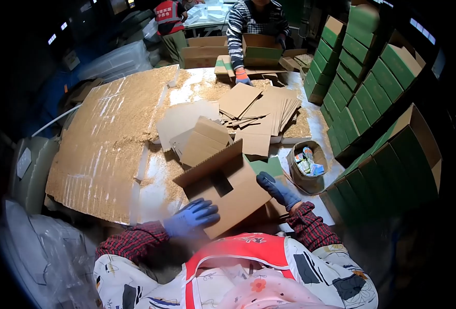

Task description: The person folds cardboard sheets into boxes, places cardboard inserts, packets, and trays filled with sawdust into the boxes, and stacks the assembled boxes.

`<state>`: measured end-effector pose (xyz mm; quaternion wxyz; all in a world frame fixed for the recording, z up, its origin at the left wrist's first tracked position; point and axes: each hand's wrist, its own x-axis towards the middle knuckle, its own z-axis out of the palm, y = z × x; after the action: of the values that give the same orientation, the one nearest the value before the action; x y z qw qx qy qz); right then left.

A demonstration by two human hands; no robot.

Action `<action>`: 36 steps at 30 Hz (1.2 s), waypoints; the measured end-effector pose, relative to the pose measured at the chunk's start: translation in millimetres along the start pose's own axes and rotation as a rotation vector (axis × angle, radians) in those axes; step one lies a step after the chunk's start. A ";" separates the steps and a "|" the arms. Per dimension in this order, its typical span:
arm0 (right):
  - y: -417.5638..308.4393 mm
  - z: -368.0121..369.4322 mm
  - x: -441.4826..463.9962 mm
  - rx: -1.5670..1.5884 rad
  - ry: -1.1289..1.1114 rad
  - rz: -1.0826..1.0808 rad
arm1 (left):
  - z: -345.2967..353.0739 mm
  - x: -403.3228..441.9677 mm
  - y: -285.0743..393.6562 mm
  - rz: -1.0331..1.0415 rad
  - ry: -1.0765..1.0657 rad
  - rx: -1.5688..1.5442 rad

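Your left hand (192, 217), in a blue glove, lies with its fingers stretched out together over the near left part of an open brown cardboard box (246, 193), which sits tilted right in front of you at the near side of the white-topped table (153, 194). Your right hand (279, 190), in a darker blue-grey glove, is against the box's right edge; both touch the cardboard, but you cannot tell from here whether either one is gripping it. One long flap stands up along the box's far side, and a dark rectangular gap shows in its middle. Just past that flap lie a folded brown cardboard piece (205, 142), a flat grey cardboard sheet (186, 119) and a loose pile of flat brown cardboard sheets (242, 100). To your right hand's right stands a round, tan container (320, 154) with small colourful packets (309, 164) inside — then the stacked green cardboard boxes (367, 108) beyond it. Over on your left, a tan, crumbly layer (91, 159) covers much of the work surface. Across the table, a co-worker's orange-and-blue gloved hand (243, 77) reaches down near the pile.
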<state>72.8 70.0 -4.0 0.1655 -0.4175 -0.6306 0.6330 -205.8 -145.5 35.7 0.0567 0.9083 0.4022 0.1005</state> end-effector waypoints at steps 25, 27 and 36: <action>42.3 12.7 47.4 -0.997 0.428 -0.571 | 208.8 -374.6 -83.9 -1.885 2.063 -1.069; -5.9 28.9 25.4 -0.909 0.353 -0.294 | 181.6 -347.8 -90.4 -1.899 2.166 -1.203; 4.4 31.7 31.6 -0.647 0.304 -0.266 | 162.9 -347.4 -71.1 -1.848 1.887 -1.585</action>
<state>32.0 71.7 -22.7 0.1975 -0.4518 -0.8147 0.3052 -447.8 -359.2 -183.4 0.2829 -0.3041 0.5398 0.7322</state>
